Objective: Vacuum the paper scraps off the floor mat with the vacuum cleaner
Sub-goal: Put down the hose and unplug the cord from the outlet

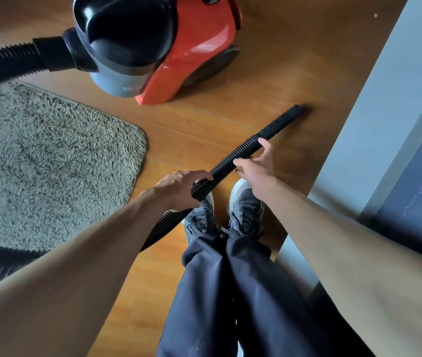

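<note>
A red and black vacuum cleaner (158, 45) stands on the wooden floor at the top. Its ribbed black hose (233, 157) loops round the left edge and back to me. My left hand (179, 189) grips the hose near my feet. My right hand (256, 166) holds it a little further along, fingers curled round the ribs. The smooth black nozzle (280, 123) points up and right, its tip low over the bare floor beside the wall. The shaggy grey floor mat (50, 161) lies to the left. I see no paper scraps on the part of it in view.
A pale wall (385, 112) and a dark panel (421, 197) close off the right side. My two shoes (246, 212) stand on the wooden floor (204, 130) between mat and wall. A small light speck (375, 15) lies on the floor at the top right.
</note>
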